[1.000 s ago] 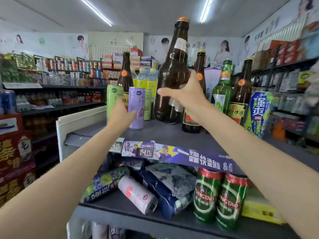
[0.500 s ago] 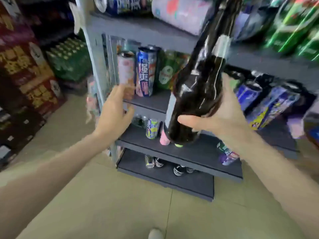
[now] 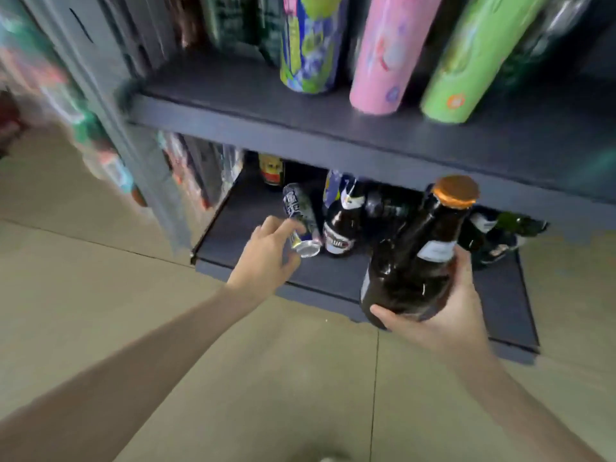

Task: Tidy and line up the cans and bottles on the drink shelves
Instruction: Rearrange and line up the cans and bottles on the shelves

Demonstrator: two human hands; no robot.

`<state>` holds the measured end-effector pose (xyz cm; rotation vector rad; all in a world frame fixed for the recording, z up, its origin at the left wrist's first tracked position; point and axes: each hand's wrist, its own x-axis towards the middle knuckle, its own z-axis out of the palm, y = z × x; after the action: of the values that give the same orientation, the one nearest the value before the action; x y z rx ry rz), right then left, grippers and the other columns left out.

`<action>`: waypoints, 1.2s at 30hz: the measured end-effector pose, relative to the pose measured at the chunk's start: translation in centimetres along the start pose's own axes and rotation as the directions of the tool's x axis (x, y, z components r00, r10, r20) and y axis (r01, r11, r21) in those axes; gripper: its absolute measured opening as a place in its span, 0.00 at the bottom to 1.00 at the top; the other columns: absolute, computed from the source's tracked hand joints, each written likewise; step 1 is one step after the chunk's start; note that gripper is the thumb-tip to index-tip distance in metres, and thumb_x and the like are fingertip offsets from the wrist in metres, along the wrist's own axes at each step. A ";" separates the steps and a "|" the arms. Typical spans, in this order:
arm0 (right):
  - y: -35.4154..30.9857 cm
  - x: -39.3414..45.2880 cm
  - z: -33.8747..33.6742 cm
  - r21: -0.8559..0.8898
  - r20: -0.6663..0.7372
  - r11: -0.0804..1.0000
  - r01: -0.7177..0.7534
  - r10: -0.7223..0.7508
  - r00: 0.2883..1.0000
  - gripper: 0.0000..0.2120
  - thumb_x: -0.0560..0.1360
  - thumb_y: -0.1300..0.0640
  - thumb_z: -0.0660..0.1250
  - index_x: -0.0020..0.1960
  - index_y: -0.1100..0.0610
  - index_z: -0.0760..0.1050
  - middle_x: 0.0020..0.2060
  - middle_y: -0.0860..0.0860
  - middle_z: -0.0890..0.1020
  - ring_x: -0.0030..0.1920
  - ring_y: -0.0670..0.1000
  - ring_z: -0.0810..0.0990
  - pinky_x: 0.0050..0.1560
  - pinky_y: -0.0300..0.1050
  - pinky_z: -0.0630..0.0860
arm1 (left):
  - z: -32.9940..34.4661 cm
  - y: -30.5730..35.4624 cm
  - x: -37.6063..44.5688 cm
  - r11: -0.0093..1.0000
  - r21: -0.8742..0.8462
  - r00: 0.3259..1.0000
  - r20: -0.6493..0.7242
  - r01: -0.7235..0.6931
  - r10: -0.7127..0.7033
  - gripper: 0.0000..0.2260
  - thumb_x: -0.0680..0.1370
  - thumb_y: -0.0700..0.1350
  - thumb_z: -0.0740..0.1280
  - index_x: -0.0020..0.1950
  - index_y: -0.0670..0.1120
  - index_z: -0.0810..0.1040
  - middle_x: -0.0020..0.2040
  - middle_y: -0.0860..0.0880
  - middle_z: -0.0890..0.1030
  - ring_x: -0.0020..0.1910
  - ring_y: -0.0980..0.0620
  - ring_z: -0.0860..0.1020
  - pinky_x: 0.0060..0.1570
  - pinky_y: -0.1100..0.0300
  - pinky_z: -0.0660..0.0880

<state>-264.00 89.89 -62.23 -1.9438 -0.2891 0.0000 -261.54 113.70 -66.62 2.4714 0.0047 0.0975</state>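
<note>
Head view, one entry.

Step in hand, as judged: restocking the bottom shelf (image 3: 253,225), lower centre of the frame, with a brown bottle (image 3: 413,261) carried in for placing. The next move calls for a bare patch of shelf; the front right strip looks free, so the bottle wants setting down upright there, level with its fellows.

Right hand (image 3: 443,315), lower right: fingers and thumb curled round the bottle's lower body, thumb across the near side, firm hold. Bottle upright, slightly tilted, orange cap (image 3: 456,191) uppermost, held in front of the shelf edge, not yet on it.

Left hand (image 3: 270,255), centre: fingers loosely spread, half open, reaching at a toppled can (image 3: 300,221) lying with its silver end toward the camera. Fingertips at or just beside the can; contact cannot be told through the blur. Nothing gripped.

Bottom shelf, further stock: a standing brown bottle with white label (image 3: 340,228) just right of the can; dark green bottles (image 3: 500,235) at the far right.

Upper shelf (image 3: 300,128), top of frame: a blue-green can (image 3: 310,45), a pink can (image 3: 386,55), a green can (image 3: 466,61), standing in a row.
</note>
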 end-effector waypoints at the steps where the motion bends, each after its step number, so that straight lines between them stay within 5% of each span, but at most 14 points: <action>1: 2.4 0.0 0.6 -0.008 -0.013 1.000 0.003 -0.003 1.000 0.43 0.52 0.51 0.80 0.59 0.33 0.60 0.51 0.25 0.75 0.55 0.30 0.74 0.50 0.22 0.68 | 2.0 -0.8 1.1 1.000 -0.006 1.000 -0.013 0.021 -0.021 0.17 0.73 0.41 0.65 0.61 0.43 0.74 0.52 0.42 0.71 0.52 0.38 0.73 0.55 0.47 0.71; 8: 11.9 2.9 4.8 0.006 -0.167 1.000 0.003 -0.002 0.986 0.41 0.60 0.61 0.80 0.59 0.35 0.59 0.54 0.33 0.73 0.54 0.27 0.71 0.50 0.21 0.67 | 10.1 -3.9 7.9 0.982 0.095 0.984 0.055 0.163 -0.169 0.32 0.72 0.51 0.70 0.74 0.55 0.60 0.68 0.42 0.62 0.66 0.39 0.61 0.63 0.51 0.61; 12: 14.1 5.4 6.8 0.076 -0.268 0.997 -0.012 0.032 0.963 0.40 0.61 0.62 0.79 0.59 0.37 0.59 0.53 0.37 0.74 0.53 0.29 0.73 0.49 0.22 0.68 | 11.6 -5.4 9.9 0.970 0.187 0.979 0.100 0.158 -0.179 0.32 0.69 0.59 0.70 0.71 0.59 0.63 0.73 0.45 0.54 0.71 0.39 0.53 0.67 0.45 0.61; 17: 15.5 6.4 8.3 0.083 -0.343 0.996 -0.018 0.045 0.938 0.41 0.61 0.62 0.79 0.59 0.36 0.59 0.55 0.38 0.74 0.55 0.33 0.74 0.52 0.24 0.69 | 11.4 -6.1 10.3 0.980 0.153 0.987 0.081 0.124 -0.138 0.26 0.70 0.50 0.72 0.67 0.53 0.70 0.73 0.43 0.50 0.71 0.36 0.55 0.67 0.51 0.59; 25: 16.0 7.1 10.0 0.101 -0.426 0.995 -0.014 0.056 0.903 0.44 0.63 0.59 0.79 0.70 0.52 0.57 0.63 0.50 0.71 0.63 0.48 0.73 0.63 0.50 0.73 | 9.2 -7.7 8.9 0.969 0.167 0.979 0.064 0.181 -0.194 0.28 0.69 0.43 0.72 0.67 0.53 0.70 0.75 0.47 0.51 0.70 0.36 0.58 0.65 0.47 0.65; 29: 15.7 6.5 9.0 0.002 -0.352 0.999 -0.051 0.048 0.935 0.44 0.65 0.60 0.77 0.72 0.52 0.55 0.63 0.50 0.70 0.63 0.47 0.72 0.60 0.38 0.72 | 9.2 -6.6 8.7 0.945 0.207 0.960 0.068 0.254 -0.273 0.34 0.69 0.53 0.73 0.72 0.54 0.63 0.75 0.45 0.50 0.72 0.38 0.54 0.68 0.43 0.59; 33: 14.8 5.9 8.4 -0.221 -0.311 0.968 -0.121 0.048 0.949 0.45 0.66 0.58 0.76 0.73 0.55 0.53 0.65 0.53 0.67 0.62 0.53 0.71 0.56 0.45 0.71 | 10.3 -4.6 8.7 0.949 0.245 0.979 -0.021 0.200 -0.202 0.42 0.68 0.62 0.71 0.75 0.51 0.54 0.75 0.43 0.51 0.75 0.43 0.47 0.70 0.38 0.44; 36: 14.4 5.9 8.2 -0.305 -0.294 0.938 -0.163 0.070 0.953 0.44 0.67 0.55 0.76 0.74 0.57 0.52 0.66 0.55 0.66 0.62 0.58 0.73 0.55 0.52 0.73 | 11.7 -2.9 8.7 0.995 0.081 0.996 -0.068 0.055 -0.049 0.44 0.67 0.58 0.73 0.75 0.47 0.53 0.73 0.46 0.61 0.74 0.48 0.56 0.71 0.44 0.45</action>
<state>-256.45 93.48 -77.76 -2.2553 0.0206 -0.2579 -251.92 109.01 -77.00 2.5480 0.1034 0.1597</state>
